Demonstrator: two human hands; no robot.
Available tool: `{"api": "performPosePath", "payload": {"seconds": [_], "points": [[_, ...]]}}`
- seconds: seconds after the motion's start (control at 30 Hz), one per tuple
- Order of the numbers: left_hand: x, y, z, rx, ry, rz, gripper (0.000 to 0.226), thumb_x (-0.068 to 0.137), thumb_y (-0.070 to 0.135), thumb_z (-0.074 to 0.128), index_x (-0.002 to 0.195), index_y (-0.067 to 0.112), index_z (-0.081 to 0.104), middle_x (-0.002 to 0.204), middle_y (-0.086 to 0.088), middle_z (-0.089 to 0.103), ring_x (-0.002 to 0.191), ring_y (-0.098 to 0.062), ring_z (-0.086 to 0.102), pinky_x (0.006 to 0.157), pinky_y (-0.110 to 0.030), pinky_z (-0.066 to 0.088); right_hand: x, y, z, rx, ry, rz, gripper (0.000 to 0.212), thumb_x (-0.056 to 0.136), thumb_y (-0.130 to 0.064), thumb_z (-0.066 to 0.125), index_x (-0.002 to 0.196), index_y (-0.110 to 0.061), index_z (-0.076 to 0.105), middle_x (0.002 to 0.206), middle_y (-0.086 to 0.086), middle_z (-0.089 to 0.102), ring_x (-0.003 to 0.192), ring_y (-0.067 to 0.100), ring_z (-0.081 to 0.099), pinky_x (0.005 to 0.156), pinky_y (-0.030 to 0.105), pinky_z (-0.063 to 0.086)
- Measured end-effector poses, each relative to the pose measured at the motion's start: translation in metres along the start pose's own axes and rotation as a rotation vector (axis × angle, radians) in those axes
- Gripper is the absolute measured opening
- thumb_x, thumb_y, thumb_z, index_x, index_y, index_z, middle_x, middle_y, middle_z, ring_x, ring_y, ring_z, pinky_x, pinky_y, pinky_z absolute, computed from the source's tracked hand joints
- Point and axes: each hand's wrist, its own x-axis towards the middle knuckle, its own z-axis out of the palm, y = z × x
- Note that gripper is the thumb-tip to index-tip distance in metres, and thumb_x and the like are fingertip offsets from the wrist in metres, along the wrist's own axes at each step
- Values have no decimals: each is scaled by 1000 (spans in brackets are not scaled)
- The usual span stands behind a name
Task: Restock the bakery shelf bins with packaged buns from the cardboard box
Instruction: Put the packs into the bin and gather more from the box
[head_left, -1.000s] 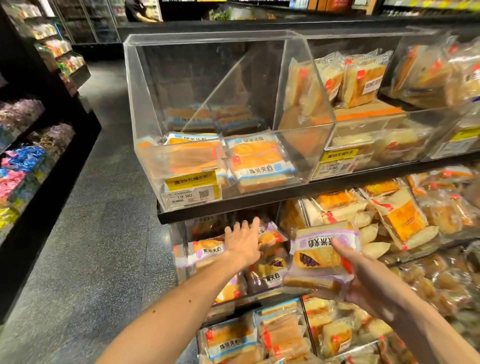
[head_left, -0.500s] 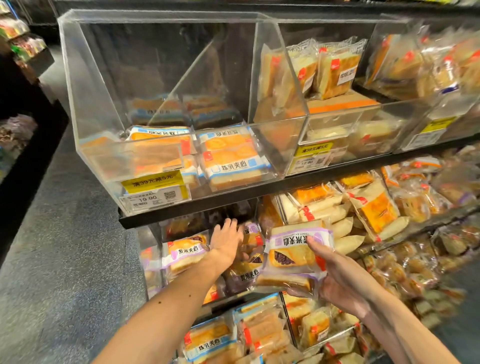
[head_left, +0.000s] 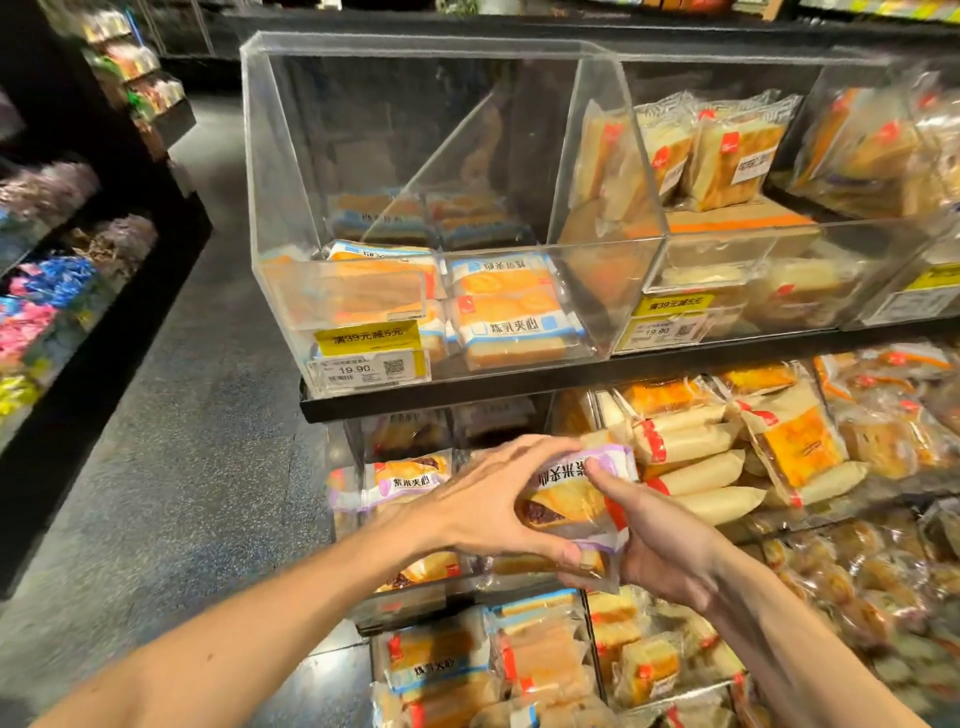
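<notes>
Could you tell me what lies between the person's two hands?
A purple-labelled bun pack, held from either side by the left hand and the right hand; the head view shows it.

The shelf bins (head_left: 415, 156) look like clear acrylic, pretty glossy with reflections all over. The bun packs (head_left: 511, 322) are in shiny, crinkly plastic film, and the price tags (head_left: 366, 353) are matte paper. The shelf edge (head_left: 571, 382) is flat black, and the floor (head_left: 197, 415) is speckled grey stone with a dull sheen.
</notes>
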Motion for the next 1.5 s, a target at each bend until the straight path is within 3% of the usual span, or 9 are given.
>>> {"api": "performPosePath", "payload": {"seconds": [0.27, 0.5, 0.67, 0.83, 0.97, 1.17, 1.33, 1.43, 1.5], "points": [[-8, -30, -4, -217, 108, -278, 74, 73, 61, 77, 134, 46, 39, 125, 13, 57, 115, -9, 54, 100, -36, 44, -3, -13, -10, -2, 72, -139, 49, 78, -15, 71, 125, -9, 59, 108, 25, 71, 95, 41, 71, 69, 52, 61], [9, -52, 24, 179, -138, -510, 74, 82, 35, 66, 145, 33, 27, 138, -10, 50, 128, -32, 46, 98, -40, 39, -9, -25, -25, -141, 306, -316, 33, 97, 6, 49, 122, -13, 59, 88, 15, 76, 73, 26, 75, 49, 34, 58], [25, -57, 54, 502, -292, -476, 77, 81, 5, 67, 147, 18, 28, 139, -19, 43, 133, -35, 41, 110, -49, 35, -11, -25, -26, -204, 310, -342, 32, 99, 4, 48, 119, -17, 61, 93, 13, 76, 84, 29, 75, 58, 35, 62], [34, -69, 70, 653, -290, -277, 78, 91, 44, 66, 153, 36, 19, 148, -19, 34, 135, -36, 34, 107, -46, 33, -8, -21, -29, -188, 261, -307, 32, 100, 2, 46, 120, -19, 59, 97, 14, 76, 88, 30, 74, 64, 38, 63], [38, -73, 69, 603, -350, -176, 60, 98, 51, 49, 152, 36, 30, 157, -16, 24, 144, -38, 23, 112, -50, 29, -4, -17, -35, -208, 261, -282, 33, 100, 0, 48, 123, -20, 58, 102, 14, 75, 93, 31, 74, 77, 47, 61], [41, -74, 75, 944, -515, -177, 83, 97, 38, 55, 158, 27, -1, 163, -19, 4, 150, -33, 9, 120, -46, 17, 0, -15, -35, -177, 254, -260, 38, 98, 0, 51, 128, -24, 56, 109, 19, 72, 92, 34, 74, 73, 48, 62], [40, -70, 67, 77, -85, -458, 29, 95, 14, 55, 123, 21, 56, 126, -11, 53, 119, -29, 50, 104, -48, 43, 4, -15, -32, -161, 232, -248, 41, 98, -1, 52, 131, -23, 47, 100, 15, 75, 92, 35, 73, 80, 53, 59], [21, -52, 47, -751, 121, -634, 20, 100, 46, 48, 116, 37, 56, 117, -5, 63, 103, -27, 60, 106, -51, 42, 9, -14, -23, -150, 191, -226, 39, 97, -1, 53, 131, -19, 47, 102, 15, 75, 93, 33, 73, 68, 40, 62], [4, -41, 35, -904, 55, -597, 34, 89, 62, 60, 119, 50, 47, 118, -4, 63, 107, -27, 62, 99, -45, 48, 13, -10, -13, -133, 164, -206, 36, 98, -3, 53, 130, -17, 48, 105, 17, 74, 95, 34, 73, 70, 42, 63]]}}
